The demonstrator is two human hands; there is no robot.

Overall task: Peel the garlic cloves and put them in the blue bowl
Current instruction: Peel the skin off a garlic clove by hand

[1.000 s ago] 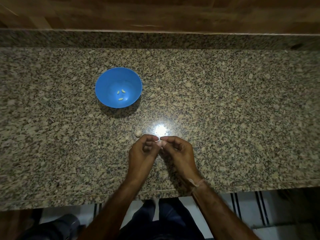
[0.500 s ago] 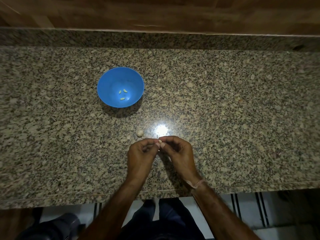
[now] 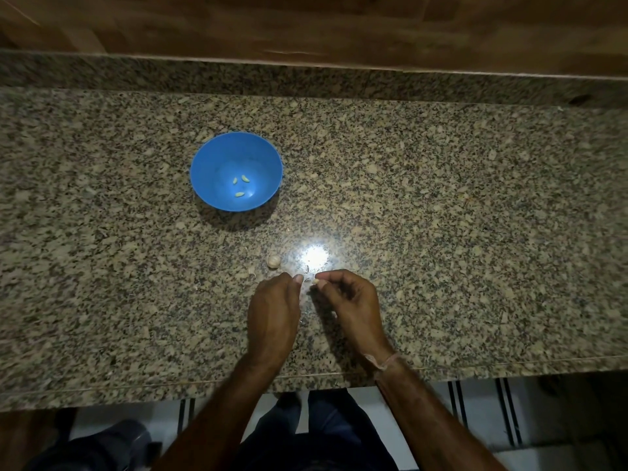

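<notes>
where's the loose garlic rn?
Head view: the garlic sits on the counter left of the glare, just beyond the left hand, with the blue bowl farther back. The right hand pinches a separate clove.

Left hand (image 3: 273, 309), right hand (image 3: 351, 302) curled, apart

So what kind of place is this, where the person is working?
Most likely a home kitchen: a granite counter backed by wood panelling, with a blue bowl holding peeled garlic cloves on it.
</notes>
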